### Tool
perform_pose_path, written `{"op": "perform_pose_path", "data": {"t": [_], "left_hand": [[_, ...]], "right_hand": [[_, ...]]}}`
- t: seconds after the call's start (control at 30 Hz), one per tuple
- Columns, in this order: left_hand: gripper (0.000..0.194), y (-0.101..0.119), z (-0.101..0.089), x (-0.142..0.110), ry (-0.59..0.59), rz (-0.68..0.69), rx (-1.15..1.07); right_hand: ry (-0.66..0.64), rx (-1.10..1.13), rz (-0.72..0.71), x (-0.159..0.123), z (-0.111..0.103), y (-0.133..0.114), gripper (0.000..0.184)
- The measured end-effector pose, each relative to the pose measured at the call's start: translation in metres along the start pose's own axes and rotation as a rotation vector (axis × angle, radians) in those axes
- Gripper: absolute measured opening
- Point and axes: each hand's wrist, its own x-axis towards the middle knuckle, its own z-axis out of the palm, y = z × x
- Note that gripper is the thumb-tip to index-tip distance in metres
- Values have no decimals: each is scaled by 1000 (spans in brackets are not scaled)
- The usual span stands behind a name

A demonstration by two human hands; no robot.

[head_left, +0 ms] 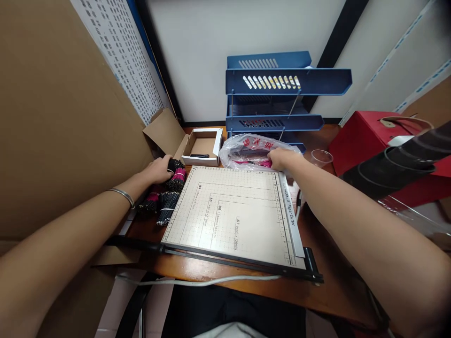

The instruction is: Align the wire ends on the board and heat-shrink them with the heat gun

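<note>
My left hand [160, 170] is closed at a bundle of thin black wires [175, 165], at the back left of the table. A pink bundle [179, 175] with a white tie lies just in front of it. Nearer to me are a tied black bundle [168, 206] and a darker pink-and-black bundle [149, 203]. My right hand [281, 159] reaches into a clear plastic bag [230, 149] with red print, fingers curled and their tips hidden. Pink wires [259, 162] show inside the bag, by those fingers. Between my arms lies a paper cutter [229, 211].
The cutter's black arm [229, 260] runs along the table's front edge, above a white cable [197, 283]. Behind are an open white box [206, 160] and blue tray racks [275, 123]. A clear cup [322, 157], red box [366, 141] and black roll [391, 162] stand right.
</note>
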Motion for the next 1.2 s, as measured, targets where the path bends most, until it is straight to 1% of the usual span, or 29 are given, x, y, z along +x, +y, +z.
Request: {"op": "perform_pose_path", "data": {"t": [0.07, 0.13, 0.27, 0.33, 0.43, 0.5, 0.6, 0.77, 0.83, 0.9, 0.93, 1.0, 1.03, 1.07, 1.13, 1.2], "left_hand": [[73, -1, 1, 1, 7, -11, -33], [72, -1, -2, -1, 21, -30, -57], [63, 6, -12, -8, 97, -123, -78], [66, 12, -14, -11, 70, -157, -94], [74, 21, -12, -14, -40, -167, -125], [75, 25, -10, -15, -68, -169, -141], [74, 31, -9, -17, -62, -177, -159], [65, 39, -14, -17, -47, -176, -155], [65, 40, -17, -17, -39, -175, -153], [71, 41, -22, -21, -16, -192, -149], [75, 41, -25, -25, 3, -207, -144], [81, 47, -33, -38, 78, -240, -155], [79, 52, -37, -48, 130, -252, -171], [74, 60, -40, -59, 205, -247, -227], [60, 81, -40, -84, 302, -187, -366], [49, 107, -32, -108, 324, -38, -538]], "right_hand": [[-9, 6, -4, 2, -1, 1, 34], [-18, 13, -19, 4, -2, 3, 34], [-34, 27, -60, 6, -1, 5, 31], [-37, 29, -65, 7, -1, 6, 29], [-45, 17, -66, 8, -1, 9, 29], [-48, 9, -71, 8, -1, 11, 30], [-46, 11, -78, 9, -1, 13, 31], [-47, 35, -84, 11, -1, 14, 30], [-46, 49, -86, 10, -1, 13, 31], [-50, 62, -87, 10, -1, 14, 32], [-56, 65, -89, 10, -2, 15, 32], [-71, 65, -90, 10, -5, 16, 32], [-76, 63, -90, 10, -7, 16, 32], [-79, 59, -88, 11, -9, 16, 31], [-81, 55, -85, 13, -13, 15, 30], [-82, 52, -85, 14, -15, 14, 29]]}}
